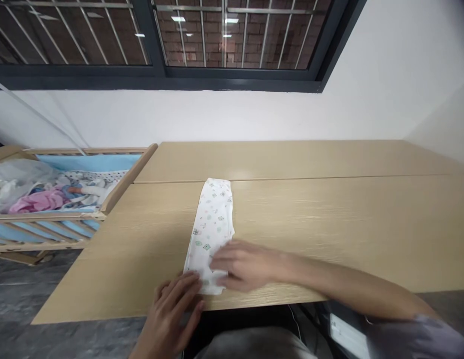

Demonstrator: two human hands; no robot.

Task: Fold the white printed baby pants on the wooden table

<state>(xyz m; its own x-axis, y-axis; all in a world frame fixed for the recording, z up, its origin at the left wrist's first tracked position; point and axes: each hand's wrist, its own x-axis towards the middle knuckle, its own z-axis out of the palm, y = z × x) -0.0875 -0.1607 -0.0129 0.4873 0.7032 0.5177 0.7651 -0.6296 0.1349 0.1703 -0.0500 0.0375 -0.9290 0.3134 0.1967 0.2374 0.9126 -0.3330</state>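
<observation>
A white piece of baby clothing (213, 219) with a small printed pattern lies folded into a long narrow strip on the wooden table. It looks like folded pants, though I cannot be sure. My left hand (175, 306) rests at its lower left corner, fingers stretched out over the edge of the cloth. Over the lower right part lies my right hand (242, 264), slightly blurred, its fingers extended flat across the fabric. Neither hand grips the cloth.
The light wooden table (329, 219) reaches to the white wall below a barred window (235, 40). At the left stands a wooden crib (123, 187) with blue lining, holding a pink cloth (41, 199) and other clothes. Dark items sit under the table's front edge.
</observation>
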